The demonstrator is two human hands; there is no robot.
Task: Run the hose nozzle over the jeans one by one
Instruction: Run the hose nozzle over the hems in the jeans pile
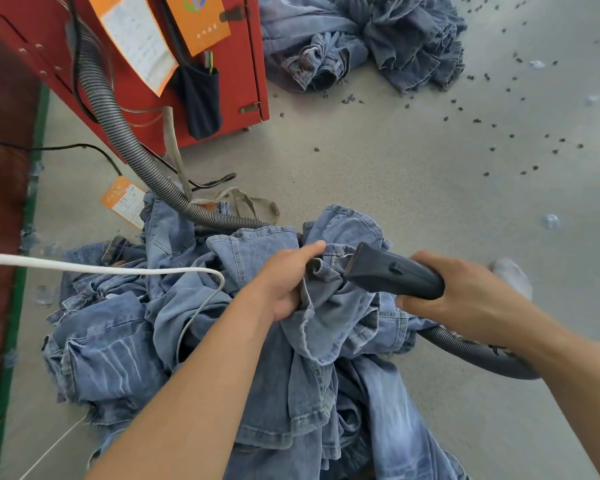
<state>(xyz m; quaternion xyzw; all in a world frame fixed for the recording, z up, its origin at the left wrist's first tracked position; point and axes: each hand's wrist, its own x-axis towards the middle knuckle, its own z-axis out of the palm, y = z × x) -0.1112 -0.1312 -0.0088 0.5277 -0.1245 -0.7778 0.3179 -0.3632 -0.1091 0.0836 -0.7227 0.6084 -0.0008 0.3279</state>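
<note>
The hose nozzle (392, 273), gripped in the right hand (465, 292), touches a fold of jeans (326, 306) bunched in the left hand's (288, 282) grip atop the near pile (111, 348) on the floor, so most pairs look undone; whether the far heap (361, 39) is finished I cannot tell.
</note>
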